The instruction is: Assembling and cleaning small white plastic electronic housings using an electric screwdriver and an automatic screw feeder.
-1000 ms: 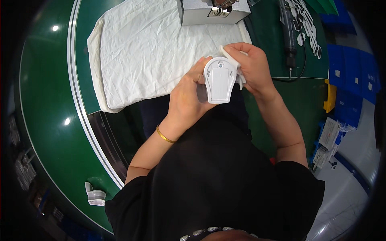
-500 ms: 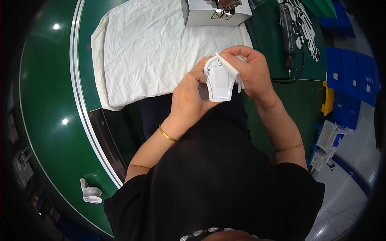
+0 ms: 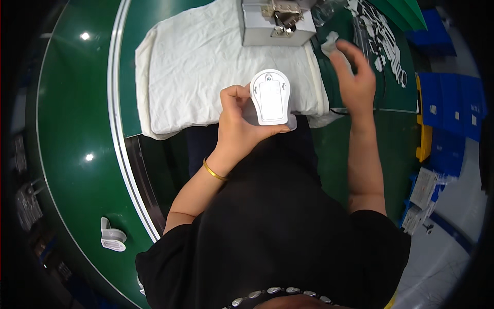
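My left hand (image 3: 238, 121) grips a white plastic housing (image 3: 271, 98), held up over the near edge of a white cloth pad. The housing is rounded at its far end and narrower at its near end. Its flat side faces up, with a recessed panel, a round hole near the top and a small slot on each side. To the right, over the green table, my right hand (image 3: 355, 77) has a crumpled white cloth (image 3: 329, 43) between its curled fingers and thumb. Blur hides how firmly that cloth is held.
The white pad (image 3: 190, 72) covers the table's middle. On it stands a grey box-shaped fixture (image 3: 257, 28) with metal parts. A dark power screwdriver (image 3: 362, 33) and several white strips (image 3: 393, 51) lie at right. Another white part (image 3: 113, 239) rests on the green surface at left.
My right hand has moved away from the housing, to the right and farther off, taking the white cloth along. The housing has turned more upright in my left hand, its whole panel now visible.
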`<state>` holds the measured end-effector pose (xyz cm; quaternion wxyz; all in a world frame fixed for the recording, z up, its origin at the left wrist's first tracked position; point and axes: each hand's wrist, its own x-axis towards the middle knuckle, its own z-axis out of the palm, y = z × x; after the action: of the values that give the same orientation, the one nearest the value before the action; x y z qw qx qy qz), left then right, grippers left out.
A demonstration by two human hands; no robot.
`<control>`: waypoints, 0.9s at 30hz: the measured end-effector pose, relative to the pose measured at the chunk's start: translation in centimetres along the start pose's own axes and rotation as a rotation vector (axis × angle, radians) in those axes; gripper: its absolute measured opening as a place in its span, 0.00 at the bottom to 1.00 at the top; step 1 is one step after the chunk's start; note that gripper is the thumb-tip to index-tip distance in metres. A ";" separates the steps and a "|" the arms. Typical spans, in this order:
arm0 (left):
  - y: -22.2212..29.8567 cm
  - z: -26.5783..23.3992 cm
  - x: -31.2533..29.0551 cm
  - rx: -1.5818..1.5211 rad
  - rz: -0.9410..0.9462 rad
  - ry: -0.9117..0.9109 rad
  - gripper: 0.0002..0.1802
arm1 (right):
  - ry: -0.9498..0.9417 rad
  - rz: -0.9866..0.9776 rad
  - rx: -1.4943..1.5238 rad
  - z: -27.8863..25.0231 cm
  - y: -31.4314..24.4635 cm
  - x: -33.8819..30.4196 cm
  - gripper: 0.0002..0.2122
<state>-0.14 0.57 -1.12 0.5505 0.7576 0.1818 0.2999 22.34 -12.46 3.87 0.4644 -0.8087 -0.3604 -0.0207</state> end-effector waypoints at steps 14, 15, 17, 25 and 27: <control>6.7 -9.0 2.6 0.219 0.178 -0.288 0.34 | -0.927 0.327 0.626 2.1 -7.9 -4.5 0.25; 7.0 -9.9 2.6 0.231 0.187 -0.276 0.34 | -0.932 0.308 0.628 2.4 -8.2 -4.2 0.25; 7.2 -11.2 3.0 0.320 0.157 -0.280 0.29 | -0.923 0.186 0.655 3.5 -9.0 -4.1 0.26; 0.8 -17.1 8.2 0.169 -0.009 0.315 0.23 | -0.729 0.307 0.816 4.1 -7.8 -4.0 0.23; -0.1 -18.2 10.1 0.148 -0.077 0.467 0.23 | -0.709 0.333 0.792 3.7 -6.7 -4.5 0.21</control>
<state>-4.44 19.97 5.21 0.4476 0.6984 0.3544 0.4316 13.83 -10.07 5.07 0.5800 -0.5760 -0.3422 0.4634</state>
